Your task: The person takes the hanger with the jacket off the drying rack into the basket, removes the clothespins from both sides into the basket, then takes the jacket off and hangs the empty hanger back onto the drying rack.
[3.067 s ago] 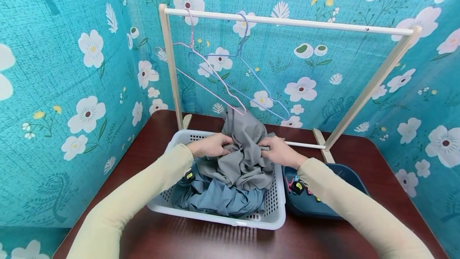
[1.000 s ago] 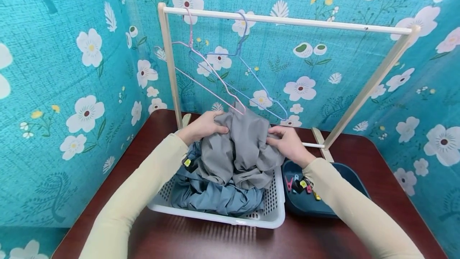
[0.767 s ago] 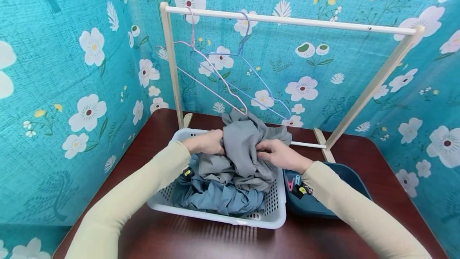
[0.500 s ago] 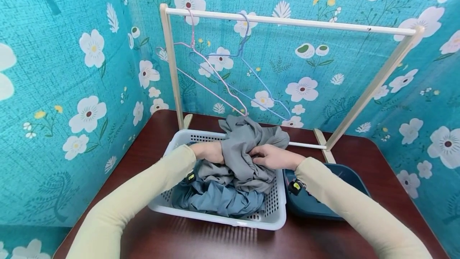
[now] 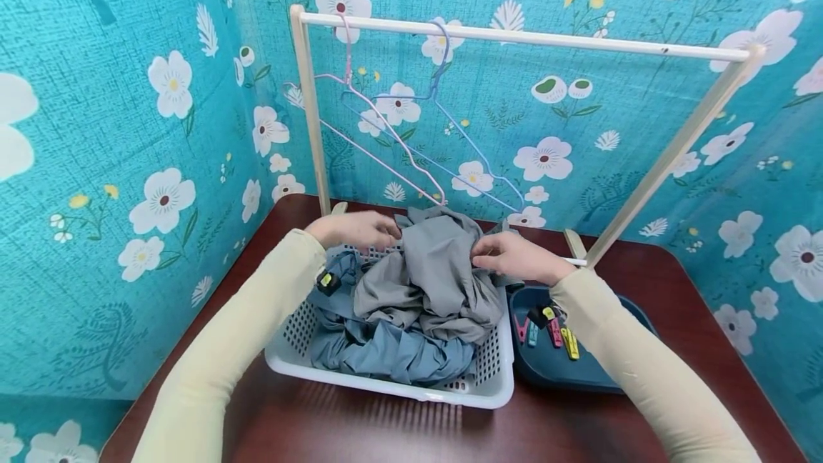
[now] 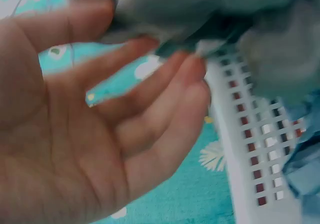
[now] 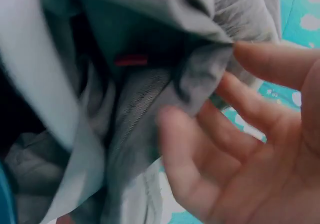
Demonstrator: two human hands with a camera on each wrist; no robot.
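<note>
A crumpled grey garment (image 5: 440,263) is heaped at the back of a white perforated basket (image 5: 386,386). A bluish garment (image 5: 392,356) lies in front of it. At the heap's left edge is my left hand (image 5: 360,228), blurred in the left wrist view, its fingers loosely bent and apart with no cloth between them. My right hand (image 5: 517,257) is at the heap's right side. In the right wrist view its thumb touches a fold of the grey garment, with a gap to the other fingers. A zip-like strip (image 7: 145,99) and a small red tag (image 7: 131,60) show among the folds.
A dark blue bin (image 5: 591,370) right of the basket holds several clothespins, among them a yellow clothespin (image 5: 569,344). Behind stands a wooden rack with a white rail (image 5: 527,37). A pink hanger (image 5: 348,70) and a blue hanger (image 5: 439,77) hang from it, above the basket.
Both hands have drawn apart from the middle of the grey garment, the left hand leftward and upward, the right hand rightward and upward. The garment's front fold lies broader. Clothespins now show below the right wrist.
</note>
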